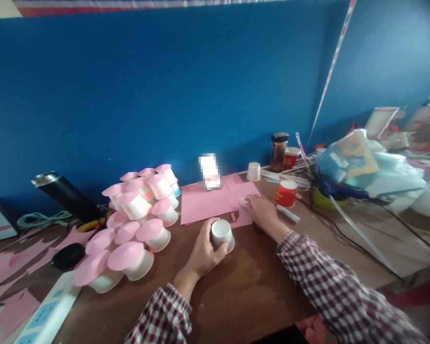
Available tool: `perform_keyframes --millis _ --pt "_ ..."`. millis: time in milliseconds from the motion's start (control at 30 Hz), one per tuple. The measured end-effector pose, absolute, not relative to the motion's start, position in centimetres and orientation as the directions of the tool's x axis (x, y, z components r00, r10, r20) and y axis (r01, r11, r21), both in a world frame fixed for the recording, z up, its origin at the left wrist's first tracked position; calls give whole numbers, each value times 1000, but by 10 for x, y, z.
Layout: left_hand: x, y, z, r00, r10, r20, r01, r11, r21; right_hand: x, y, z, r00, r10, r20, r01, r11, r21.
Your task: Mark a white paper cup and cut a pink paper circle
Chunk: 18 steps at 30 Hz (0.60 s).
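My left hand grips a small white paper cup, held upside down on the brown table. My right hand rests palm down on the pink paper sheets, fingers on a small white object at the sheet's edge; what it is I cannot tell. A white marker lies just right of that hand. Both sleeves are red-and-white check.
A pile of several pink-topped white cups lies at left. A red cup, a white cup, a dark jar and straws stand behind. Cluttered bags and cables fill the right. A power strip and black flask are at left.
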State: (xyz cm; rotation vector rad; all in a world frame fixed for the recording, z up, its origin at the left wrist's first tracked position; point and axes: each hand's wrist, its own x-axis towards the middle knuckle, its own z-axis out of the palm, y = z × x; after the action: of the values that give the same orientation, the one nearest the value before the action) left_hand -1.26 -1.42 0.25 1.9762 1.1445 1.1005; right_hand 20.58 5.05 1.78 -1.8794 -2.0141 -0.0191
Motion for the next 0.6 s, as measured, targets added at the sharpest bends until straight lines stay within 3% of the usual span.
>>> perform_keyframes --millis 300,600 --pt "-12 -13 0 269 888 373 374 -454 809 210 55 8 4 969 249 978 48 -201" --pt "-14 -13 -1 273 905 327 320 -406 856 213 47 20 -13 937 348 974 91 -209"
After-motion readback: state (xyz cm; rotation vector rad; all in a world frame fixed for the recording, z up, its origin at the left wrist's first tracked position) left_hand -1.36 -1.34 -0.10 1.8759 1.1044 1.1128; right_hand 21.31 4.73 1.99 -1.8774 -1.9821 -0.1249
